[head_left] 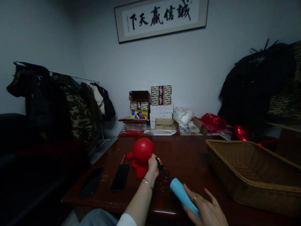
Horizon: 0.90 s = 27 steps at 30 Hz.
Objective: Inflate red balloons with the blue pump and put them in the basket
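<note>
A round, inflated red balloon [143, 149] sits above the table, its neck at the black nozzle end of a hand pump. My left hand [154, 165] is closed around the balloon's neck and the nozzle tip, which its fingers partly hide. The light-blue barrel of the balloon pump [182, 194] slants down toward me at the lower right. Around its near end is my right hand [204, 205], thumb and ringed finger on either side of it and another finger lifted away. Limp red balloons [140, 171] lie beside the inflated one, left of my left hand.
On the dark wooden table [183, 150], two phone-like black slabs [120, 178] and rubber bands [104, 176] lie at left. A wicker basket [235, 182] occupies the right side. Stacked boxes [161, 116] and a plastic bag [182, 115] stand at the back. Clothes hang on both sides.
</note>
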Motion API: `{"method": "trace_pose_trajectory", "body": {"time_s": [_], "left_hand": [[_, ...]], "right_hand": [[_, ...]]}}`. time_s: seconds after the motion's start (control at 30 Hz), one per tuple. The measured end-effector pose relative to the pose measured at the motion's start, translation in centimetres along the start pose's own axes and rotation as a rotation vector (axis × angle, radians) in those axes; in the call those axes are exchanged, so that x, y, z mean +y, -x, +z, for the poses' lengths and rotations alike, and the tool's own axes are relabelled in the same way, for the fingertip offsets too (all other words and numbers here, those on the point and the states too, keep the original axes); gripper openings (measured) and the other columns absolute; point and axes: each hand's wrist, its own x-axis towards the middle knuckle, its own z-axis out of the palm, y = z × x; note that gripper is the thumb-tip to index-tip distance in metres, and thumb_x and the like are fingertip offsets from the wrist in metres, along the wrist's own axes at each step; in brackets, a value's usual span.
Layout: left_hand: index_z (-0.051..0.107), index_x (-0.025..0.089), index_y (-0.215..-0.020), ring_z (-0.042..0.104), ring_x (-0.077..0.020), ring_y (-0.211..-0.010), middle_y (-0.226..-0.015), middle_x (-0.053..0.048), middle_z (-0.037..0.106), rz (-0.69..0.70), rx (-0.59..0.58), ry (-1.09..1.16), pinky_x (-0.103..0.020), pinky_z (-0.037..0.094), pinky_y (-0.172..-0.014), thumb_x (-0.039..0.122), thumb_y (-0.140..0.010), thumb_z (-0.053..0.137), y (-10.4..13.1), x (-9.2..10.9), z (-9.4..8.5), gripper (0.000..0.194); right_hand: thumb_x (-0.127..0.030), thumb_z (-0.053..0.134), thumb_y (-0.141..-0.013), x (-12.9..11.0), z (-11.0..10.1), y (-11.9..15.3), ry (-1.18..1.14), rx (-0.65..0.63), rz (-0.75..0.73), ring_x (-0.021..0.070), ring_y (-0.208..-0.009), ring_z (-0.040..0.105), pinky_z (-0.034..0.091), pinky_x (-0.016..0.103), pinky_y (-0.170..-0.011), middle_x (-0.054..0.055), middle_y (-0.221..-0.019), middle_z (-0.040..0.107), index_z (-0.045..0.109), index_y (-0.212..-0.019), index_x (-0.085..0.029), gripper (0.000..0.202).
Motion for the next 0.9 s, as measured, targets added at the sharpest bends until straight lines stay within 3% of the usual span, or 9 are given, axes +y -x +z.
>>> {"method": "trace_pose_trajectory", "body": {"time_s": [0.23,0.53,0.7,0.9], "left_hand": [[0.040,0.019,-0.070,0.039,-0.0081,-0.035,-0.046,0.005,0.042,-0.053,-0.011,-0.017,-0.019,0.029,-0.038,0.027,-0.085,0.043,1.1,-1.4,0.8,0.017],[0.038,0.020,-0.069,0.038,-0.0078,-0.035,-0.045,0.006,0.040,-0.039,-0.027,-0.038,-0.019,0.028,-0.038,0.028,-0.084,0.045,0.8,-1.4,0.4,0.019],[0.039,0.020,-0.070,0.039,-0.0081,-0.035,-0.046,0.006,0.041,-0.032,-0.023,-0.040,-0.020,0.029,-0.038,0.032,-0.083,0.047,0.1,-1.3,-0.1,0.019],[0.040,0.019,-0.071,0.038,-0.0078,-0.035,-0.046,0.006,0.041,0.024,-0.004,-0.057,-0.020,0.029,-0.039,0.026,-0.085,0.043,-0.9,0.1,-1.0,0.016]], "right_hand": [[-0.029,0.046,-0.085,-3.0,-0.3,-3.1,-0.030,0.017,0.045,0.0217,-0.096,0.064,0.021,0.051,-0.105,0.006,-0.111,0.067,0.048,-0.131,-0.021,0.047],[-0.031,0.047,-0.085,-3.4,0.6,-3.6,-0.040,-0.012,0.084,0.0215,-0.094,0.064,0.020,0.051,-0.105,0.006,-0.105,0.069,0.047,-0.132,-0.022,0.048],[-0.035,0.047,-0.085,-2.3,0.5,-2.1,-0.049,-0.059,0.061,0.0235,-0.104,0.061,0.020,0.053,-0.107,0.007,-0.121,0.061,0.040,-0.136,-0.021,0.054],[-0.040,0.052,-0.082,1.3,1.1,0.6,-0.014,-0.073,-0.044,0.0252,-0.108,0.058,0.030,0.052,-0.105,0.002,-0.126,0.055,0.040,-0.135,-0.031,0.055]]}}
